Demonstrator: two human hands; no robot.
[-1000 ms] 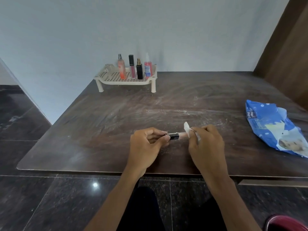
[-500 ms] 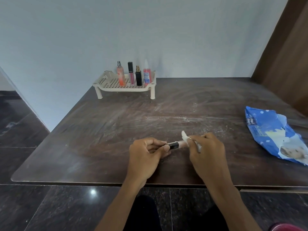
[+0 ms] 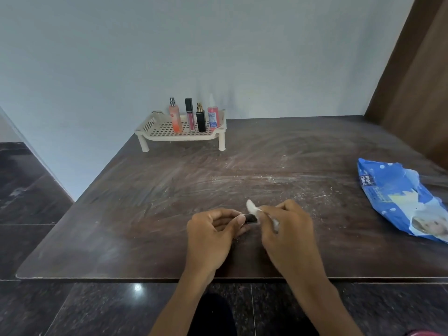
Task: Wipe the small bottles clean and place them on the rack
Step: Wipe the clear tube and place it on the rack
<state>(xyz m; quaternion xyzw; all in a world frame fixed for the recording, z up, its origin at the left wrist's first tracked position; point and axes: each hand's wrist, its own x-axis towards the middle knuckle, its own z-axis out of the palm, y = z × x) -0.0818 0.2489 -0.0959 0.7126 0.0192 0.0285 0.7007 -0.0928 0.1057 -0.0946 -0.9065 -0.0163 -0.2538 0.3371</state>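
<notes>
Left hand (image 3: 211,236) pinches the black-capped end of small bottle (image 3: 251,218), near the table's (image 3: 169,202) front edge. Right hand (image 3: 286,229) is curled round white wipe (image 3: 252,207); bottle body hidden. 4 upright bottles (image 3: 201,120) on rack (image 3: 179,138), far-left corner. Blue wipes pack (image 3: 400,197) cut off at right. Open tabletop between.

Cream perforated rack (image 3: 155,124), dark brown streaked table (image 3: 145,202), blue white-dotted packet (image 3: 388,190)

Pale blue wall (image 3: 218,44), dark tiled floor (image 3: 29,195), brown table (image 3: 145,202).
</notes>
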